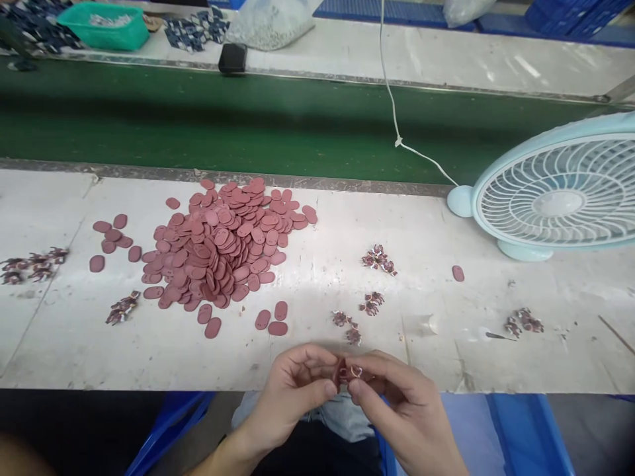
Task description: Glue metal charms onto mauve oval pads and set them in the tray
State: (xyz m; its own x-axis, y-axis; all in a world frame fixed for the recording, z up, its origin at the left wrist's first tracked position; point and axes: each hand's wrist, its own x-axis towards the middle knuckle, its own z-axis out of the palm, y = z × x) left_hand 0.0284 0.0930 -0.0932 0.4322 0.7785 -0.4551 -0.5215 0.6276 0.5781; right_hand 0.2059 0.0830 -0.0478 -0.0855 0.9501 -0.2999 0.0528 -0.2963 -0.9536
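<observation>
At the table's front edge, my left hand (pixel 299 390) pinches a reddish-brown oval base (pixel 338 374), seen nearly edge-on. Beside it my right hand (pixel 404 393) grips a small brown figurine (pixel 355 372) with white and orange parts between thumb and fingers. The two pieces are close together; whether they touch I cannot tell. Just beyond my hands lie similar figurines (pixel 352 332), and a few more (pixel 372 303) sit behind those. A big heap of oval bases (pixel 218 244) spreads to the left, with several loose ones (pixel 278 328) near its front.
A pale blue fan (pixel 558 192) stands at the right, its white cord (pixel 391 99) crossing the green conveyor belt (pixel 297 129). More figurines (pixel 528 320) lie at right, near a thin dark blade-like tool (pixel 500 336). Across the belt are a green basket (pixel 104 30) and a plastic bag (pixel 270 26).
</observation>
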